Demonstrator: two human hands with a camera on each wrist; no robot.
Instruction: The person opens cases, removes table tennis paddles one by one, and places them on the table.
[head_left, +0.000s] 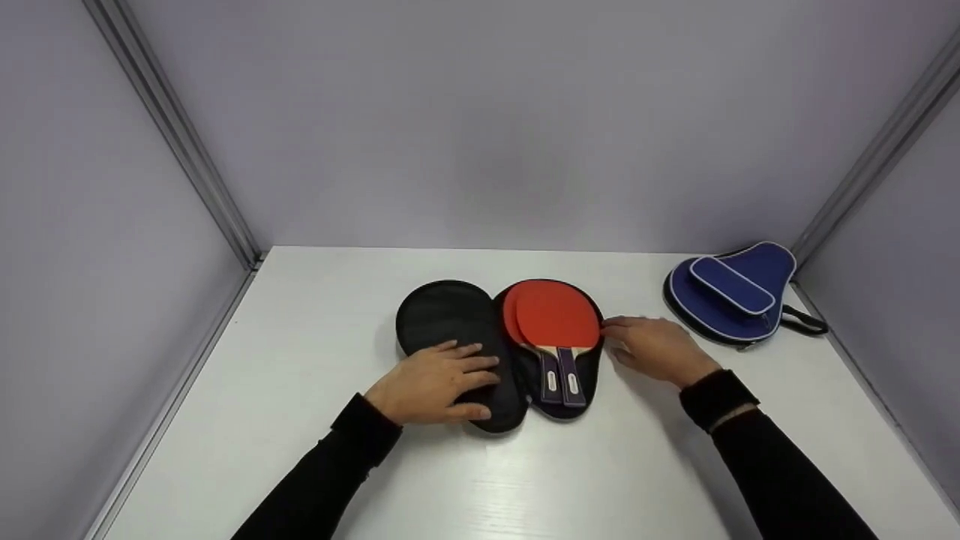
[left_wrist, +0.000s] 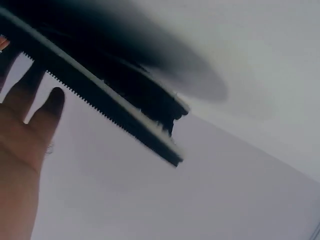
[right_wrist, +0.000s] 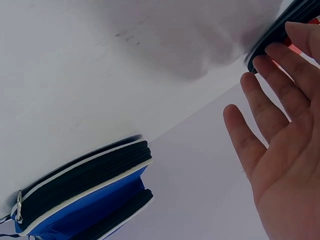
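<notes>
A black paddle case point(head_left: 450, 311) lies unfolded on the white table, its two halves side by side. On the right half rest two overlapping table tennis paddles, the upper paddle point(head_left: 559, 311) with its red face up and the lower paddle point(head_left: 510, 315) showing at its left. My left hand point(head_left: 436, 384) lies with spread, straight fingers on the case's left half. With extended fingers, my right hand point(head_left: 658, 349) touches the right edge of the case beside the red rubber. In the right wrist view its fingertips meet the dark case rim point(right_wrist: 265, 50).
A blue paddle case point(head_left: 731, 292) with white piping and a front pocket lies at the table's back right. Its black strap point(head_left: 806, 321) reaches toward the right edge. Grey panels point(head_left: 510, 135) stand behind and on both sides of the white table point(head_left: 315, 337).
</notes>
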